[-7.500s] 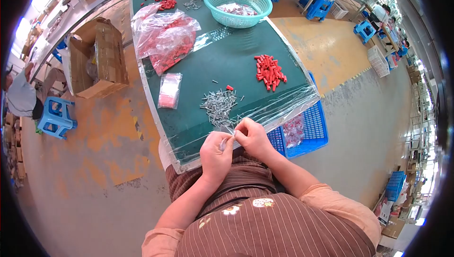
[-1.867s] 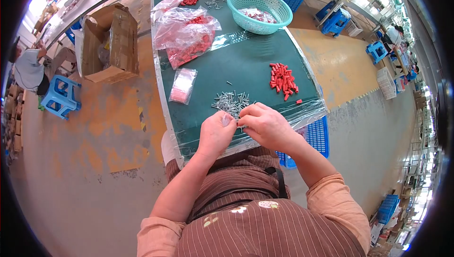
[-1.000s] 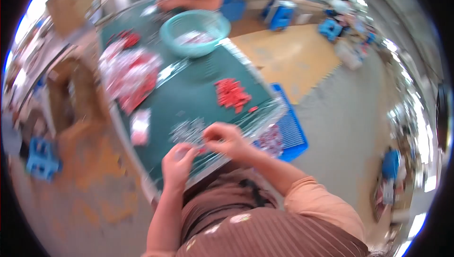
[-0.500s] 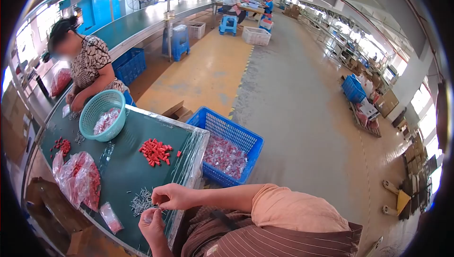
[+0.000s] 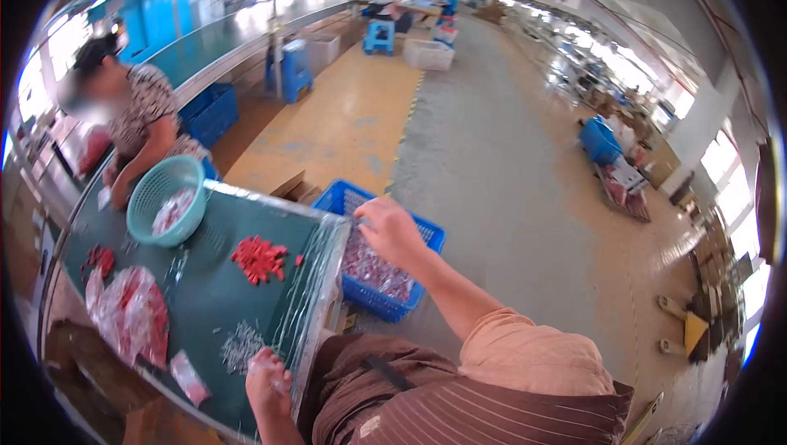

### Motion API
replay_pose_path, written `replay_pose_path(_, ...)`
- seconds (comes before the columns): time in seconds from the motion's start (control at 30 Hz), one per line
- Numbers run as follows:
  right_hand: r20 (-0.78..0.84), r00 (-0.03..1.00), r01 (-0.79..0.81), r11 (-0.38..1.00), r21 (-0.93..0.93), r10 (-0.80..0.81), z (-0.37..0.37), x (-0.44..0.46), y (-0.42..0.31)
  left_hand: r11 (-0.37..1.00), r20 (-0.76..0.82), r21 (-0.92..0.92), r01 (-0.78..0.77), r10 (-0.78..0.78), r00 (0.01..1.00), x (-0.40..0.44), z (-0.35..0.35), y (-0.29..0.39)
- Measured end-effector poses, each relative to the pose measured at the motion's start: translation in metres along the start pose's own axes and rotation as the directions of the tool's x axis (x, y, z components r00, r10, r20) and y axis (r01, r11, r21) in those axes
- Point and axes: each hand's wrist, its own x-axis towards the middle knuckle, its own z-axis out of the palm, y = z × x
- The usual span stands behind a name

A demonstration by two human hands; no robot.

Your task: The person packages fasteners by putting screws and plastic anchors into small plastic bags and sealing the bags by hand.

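My right hand [image 5: 387, 230] is over the near part of a blue plastic crate [image 5: 436, 242] holding many small clear packets with red pieces [image 5: 373, 269]. Its fingers look apart and I see nothing in them, though they are a little blurred. Low over the table's near edge, my left hand [image 5: 266, 388] is closed on what looks like a small clear plastic bag [image 5: 283, 379]. Right beside it lies a pile of small grey metal pins [image 5: 240, 347]. Farther up the green table [image 5: 205, 293] is a heap of red plugs [image 5: 259, 259].
A co-worker [image 5: 139, 109] sits at the far left, arms on the table. Near them stands a mint-green basket [image 5: 168, 199] with packets. A large clear bag of red pieces [image 5: 131, 314] and a small packet [image 5: 189, 378] lie left of the pins. A cardboard box [image 5: 291, 187] adjoins the crate.
My right hand has left my left hand and the pins and swung up and right over the blue crate. My left hand stays near the pins. The view has shifted slightly.
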Motion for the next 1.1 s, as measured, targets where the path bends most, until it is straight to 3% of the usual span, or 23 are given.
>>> replay_pose_path(0.03, -0.006, 0.999, 0.033, 0.999, 0.021, -0.033, 0.003, -0.001, -0.005, 1.000, 0.032, 0.016, -0.013, 0.013, 0.999, 0.003, 0.000, -0.002)
replay_pose_path(0.17, 0.266, 0.961, -0.005, 0.953, 0.304, -0.080, 0.036, -0.015, -0.051, 0.997, 0.062, -0.044, -0.057, 0.060, 0.996, -0.001, 0.010, -0.004)
replay_pose_path(0.27, 0.432, 0.892, -0.141, 0.825, 0.547, -0.134, 0.062, -0.029, -0.095, 0.991, -0.060, -0.030, -0.133, 0.131, 0.990, -0.012, 0.013, 0.002)
replay_pose_path(0.37, 0.572, 0.794, -0.268, 0.724, 0.635, -0.208, 0.078, -0.048, -0.125, 0.986, -0.180, 0.057, -0.155, 0.163, 0.970, -0.022, 0.016, 0.008)
replay_pose_path(0.57, 0.673, 0.700, -0.377, 0.678, 0.631, -0.237, 0.103, -0.062, -0.156, 0.982, -0.200, 0.028, -0.189, 0.190, 0.961, -0.027, 0.010, 0.010)
replay_pose_path(0.87, 0.738, 0.648, -0.504, 0.621, 0.600, -0.188, 0.128, -0.067, -0.153, 0.951, -0.117, 0.235, -0.201, 0.233, 0.965, -0.023, 0.015, 0.001)
replay_pose_path(1.1, 0.756, 0.639, -0.555, 0.594, 0.582, -0.143, 0.137, -0.067, -0.138, 0.966, -0.109, 0.121, -0.229, 0.242, 0.964, -0.019, 0.010, -0.001)
